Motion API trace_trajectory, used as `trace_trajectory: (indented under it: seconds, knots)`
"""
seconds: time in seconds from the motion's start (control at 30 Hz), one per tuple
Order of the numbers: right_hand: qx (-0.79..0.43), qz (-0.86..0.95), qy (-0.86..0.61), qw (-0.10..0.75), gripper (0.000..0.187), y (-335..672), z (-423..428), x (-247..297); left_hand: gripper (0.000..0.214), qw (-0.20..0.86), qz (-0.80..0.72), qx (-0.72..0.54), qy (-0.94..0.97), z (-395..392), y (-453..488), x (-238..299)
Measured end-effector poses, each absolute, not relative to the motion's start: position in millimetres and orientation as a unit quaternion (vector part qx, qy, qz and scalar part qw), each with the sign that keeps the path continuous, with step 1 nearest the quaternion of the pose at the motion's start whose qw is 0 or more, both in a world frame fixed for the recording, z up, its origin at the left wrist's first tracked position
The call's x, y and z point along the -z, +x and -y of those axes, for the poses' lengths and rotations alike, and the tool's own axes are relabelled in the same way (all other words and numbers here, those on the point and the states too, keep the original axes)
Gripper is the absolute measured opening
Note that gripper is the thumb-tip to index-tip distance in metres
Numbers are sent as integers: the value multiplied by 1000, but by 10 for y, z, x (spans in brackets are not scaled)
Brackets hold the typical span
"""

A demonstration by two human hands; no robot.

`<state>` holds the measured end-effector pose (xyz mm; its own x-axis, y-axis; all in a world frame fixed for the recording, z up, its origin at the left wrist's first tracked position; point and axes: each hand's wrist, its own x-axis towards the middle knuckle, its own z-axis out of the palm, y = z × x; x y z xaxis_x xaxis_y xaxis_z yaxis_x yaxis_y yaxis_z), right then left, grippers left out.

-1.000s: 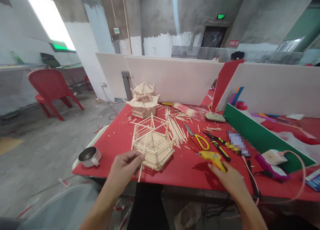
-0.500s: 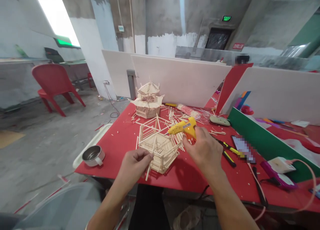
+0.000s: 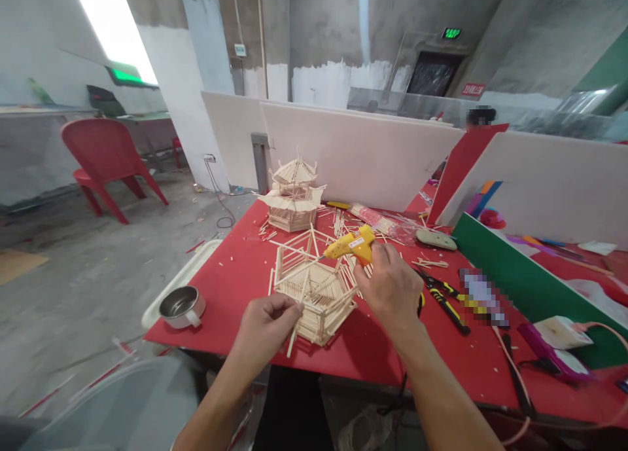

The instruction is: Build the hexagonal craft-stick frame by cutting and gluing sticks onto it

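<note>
My left hand (image 3: pixel 272 323) pinches a thin wooden stick (image 3: pixel 291 343) at the near left side of a six-sided stick model (image 3: pixel 318 323). The stick slants up past my fingertips over the model's rim. My right hand (image 3: pixel 392 284) is closed around a yellow glue gun (image 3: pixel 354 244), whose nozzle points left above the model's open middle. Whether the nozzle touches a stick I cannot tell. Behind stands a pagoda (image 3: pixel 293 199) of the same pale sticks, with two roof tiers.
A metal cup (image 3: pixel 182 307) stands at the red table's (image 3: pixel 230 281) left edge. Loose sticks and a plastic bag of sticks (image 3: pixel 380 222) lie behind the model. Yellow-black pliers (image 3: pixel 447 310), a blurred phone (image 3: pixel 483 297) and a green board (image 3: pixel 515 287) are to the right.
My right hand has moved left and slightly down, bringing the glue gun's nozzle over the model. My left hand keeps its pinch on the stick. The view has shifted slightly.
</note>
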<state>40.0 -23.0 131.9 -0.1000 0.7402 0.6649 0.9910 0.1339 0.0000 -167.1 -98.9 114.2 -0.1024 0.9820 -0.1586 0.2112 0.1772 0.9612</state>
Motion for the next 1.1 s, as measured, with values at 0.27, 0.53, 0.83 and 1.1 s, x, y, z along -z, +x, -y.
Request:
trace_trajectory:
  seconds: [0.27, 0.53, 0.83, 1.1]
  knots:
    - [231, 710, -607, 272, 30, 402, 239, -1321, 35, 465, -609, -425, 482, 993, -1692, -1107]
    - [233, 709, -612, 263, 30, 400, 250, -1341, 38, 455, -615, -423, 485, 992, -1695, -1129]
    - [229, 710, -612, 264, 28, 417, 254, -1322, 38, 463, -613, -419, 484, 1004, -1695, -1121]
    - [233, 684, -612, 321, 32, 457, 292, -1292, 39, 465, -606, -428, 482, 992, -1677, -1128]
